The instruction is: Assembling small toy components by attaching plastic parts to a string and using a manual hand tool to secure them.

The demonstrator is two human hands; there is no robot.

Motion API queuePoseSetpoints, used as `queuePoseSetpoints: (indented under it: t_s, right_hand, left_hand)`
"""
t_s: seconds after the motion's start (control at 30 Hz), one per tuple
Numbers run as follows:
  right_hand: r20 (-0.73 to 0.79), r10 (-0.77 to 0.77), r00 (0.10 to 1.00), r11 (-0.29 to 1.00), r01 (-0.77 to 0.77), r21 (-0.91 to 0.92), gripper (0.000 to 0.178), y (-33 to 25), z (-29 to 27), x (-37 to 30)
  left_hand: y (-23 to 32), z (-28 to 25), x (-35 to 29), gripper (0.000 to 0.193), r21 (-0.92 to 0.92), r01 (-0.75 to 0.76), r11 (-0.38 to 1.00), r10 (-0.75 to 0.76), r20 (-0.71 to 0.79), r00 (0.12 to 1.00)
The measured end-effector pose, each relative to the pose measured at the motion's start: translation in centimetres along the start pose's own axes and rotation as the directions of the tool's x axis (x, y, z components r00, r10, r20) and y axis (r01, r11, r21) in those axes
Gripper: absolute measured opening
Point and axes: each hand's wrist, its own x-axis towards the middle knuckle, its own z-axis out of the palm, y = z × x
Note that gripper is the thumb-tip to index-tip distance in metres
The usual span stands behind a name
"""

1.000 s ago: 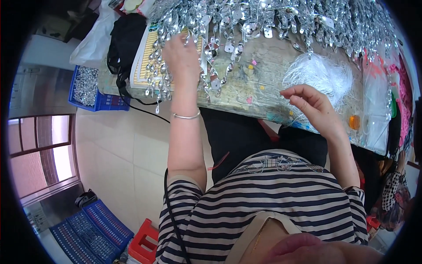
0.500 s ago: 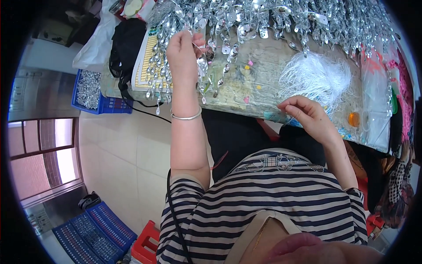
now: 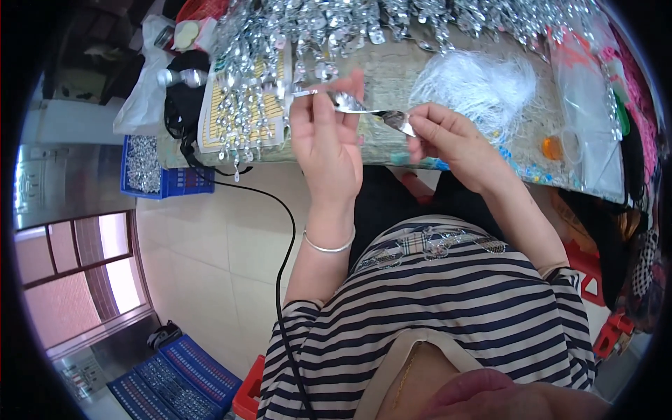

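Between my hands stretches a shiny silver twisted strip [image 3: 362, 107], its links spiralling and partly blurred. My right hand [image 3: 455, 143] pinches its right end between thumb and fingers. My left hand [image 3: 327, 143], palm turned up and a bangle on the wrist, holds the strip between thumb and fingers; its fingertips are smeared by motion. Further links of the same silver kind run on to the left, blurred, past my left hand. Many silver twisted strands [image 3: 336, 28] hang and lie along the far side of the table, just beyond my hands.
On the worn table [image 3: 388, 80] lie a bundle of white threads [image 3: 476, 87], an orange round piece [image 3: 552, 148] and clear plastic bags [image 3: 591, 140]. A yellow-striped sheet [image 3: 210, 126] lies left. A blue crate [image 3: 164, 183] of silver pieces and a black cable [image 3: 290, 231] are beside the table.
My left hand has come down and to the right from the hanging strands, bringing a silver strip. My right hand has moved left and up and now pinches the strip's end.
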Motion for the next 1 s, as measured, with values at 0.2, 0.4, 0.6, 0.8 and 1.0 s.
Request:
queuePoseSetpoints:
  t_s: [0.2,0.4,0.6,0.8,1.0]
  right_hand:
    - [-0.213,-0.208,0.955,0.928,0.124,-0.350,0.020,-1.9,-5.4,-3.9]
    - [-0.034,-0.267,0.963,0.597,0.138,-0.790,0.017,-2.2,-5.8,-7.4]
    - [0.111,-0.179,0.978,0.642,0.201,-0.740,0.016,0.8,-3.2,-8.1]
    - [-0.073,-0.375,0.924,0.655,0.208,-0.726,0.018,1.3,-7.5,-4.3]
    - [0.147,-0.482,0.864,0.311,0.325,-0.893,0.010,3.9,-6.7,-2.1]
  left_hand:
    - [-1.1,-0.9,-6.4,0.028,0.362,0.474,0.803,-0.517,0.024,0.856]
    - [0.1,0.6,-7.3,0.023,0.370,0.337,0.866,-0.465,0.346,0.815]
    - [-1.6,1.8,-7.5,0.042,0.685,0.511,0.520,-0.833,0.273,0.482]
    - [-2.0,-0.9,-7.6,0.038,0.580,0.546,0.604,-0.679,0.017,0.734]
    - [-2.0,-3.1,-7.4,0.037,0.368,0.625,0.688,-0.628,-0.129,0.767]
